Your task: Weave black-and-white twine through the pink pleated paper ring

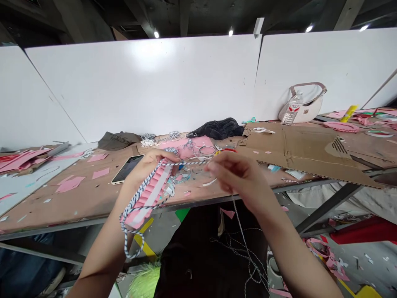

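Observation:
My left hand (148, 165) is closed on a pink pleated paper strip (149, 194) wound about with black-and-white twisted string. My right hand (238, 176) pinches that string (190, 163), which runs taut between the two hands above the table's front edge. More of the string falls from my right hand and tangles near the floor (248, 252). A loop of it hangs below the pink strip.
A phone (127, 169) lies on the brown table (77, 198) left of my hands. Pink paper scraps, string bundles, metal rings, scissors (225, 149), a dark cloth (218, 128), flattened cardboard (297, 151), a water bottle (291, 108) and a white bag are behind. White panels back the table.

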Motion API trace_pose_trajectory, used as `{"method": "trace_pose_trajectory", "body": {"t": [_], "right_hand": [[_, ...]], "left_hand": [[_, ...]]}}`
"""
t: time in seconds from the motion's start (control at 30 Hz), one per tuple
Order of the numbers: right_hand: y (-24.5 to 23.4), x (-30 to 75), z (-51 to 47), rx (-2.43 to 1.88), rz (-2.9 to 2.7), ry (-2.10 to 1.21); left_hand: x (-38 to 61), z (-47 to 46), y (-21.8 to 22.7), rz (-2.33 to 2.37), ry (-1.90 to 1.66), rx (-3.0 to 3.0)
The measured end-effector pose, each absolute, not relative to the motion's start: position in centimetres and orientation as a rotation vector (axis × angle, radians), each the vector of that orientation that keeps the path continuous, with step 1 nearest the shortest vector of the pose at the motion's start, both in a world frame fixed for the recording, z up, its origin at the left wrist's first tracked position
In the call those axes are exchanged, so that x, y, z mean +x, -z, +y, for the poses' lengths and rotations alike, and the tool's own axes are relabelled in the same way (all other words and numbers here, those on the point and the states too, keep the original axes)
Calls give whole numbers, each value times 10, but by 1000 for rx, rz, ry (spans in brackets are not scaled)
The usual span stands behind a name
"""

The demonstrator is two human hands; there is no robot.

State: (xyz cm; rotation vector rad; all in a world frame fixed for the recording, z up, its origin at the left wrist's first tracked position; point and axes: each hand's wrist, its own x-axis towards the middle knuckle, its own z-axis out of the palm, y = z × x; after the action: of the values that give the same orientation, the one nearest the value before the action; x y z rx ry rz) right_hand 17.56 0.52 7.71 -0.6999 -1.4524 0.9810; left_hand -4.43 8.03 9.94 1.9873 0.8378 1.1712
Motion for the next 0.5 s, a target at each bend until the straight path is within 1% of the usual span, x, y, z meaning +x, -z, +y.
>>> {"method": "trace_pose_trajectory", "body": {"t": [0.17, 0.33, 0.5], "right_hand": [[-94, 192, 12, -723, -1510, -808], [-91, 189, 17, -753, -1612, -876], [-88, 188, 17, -766, -1679, -853]], "left_hand": [[-51, 102, -93, 650, -941, 2052], [-53, 104, -94, 591, -870, 2118], [-55, 97, -97, 604, -749, 2114]]}}
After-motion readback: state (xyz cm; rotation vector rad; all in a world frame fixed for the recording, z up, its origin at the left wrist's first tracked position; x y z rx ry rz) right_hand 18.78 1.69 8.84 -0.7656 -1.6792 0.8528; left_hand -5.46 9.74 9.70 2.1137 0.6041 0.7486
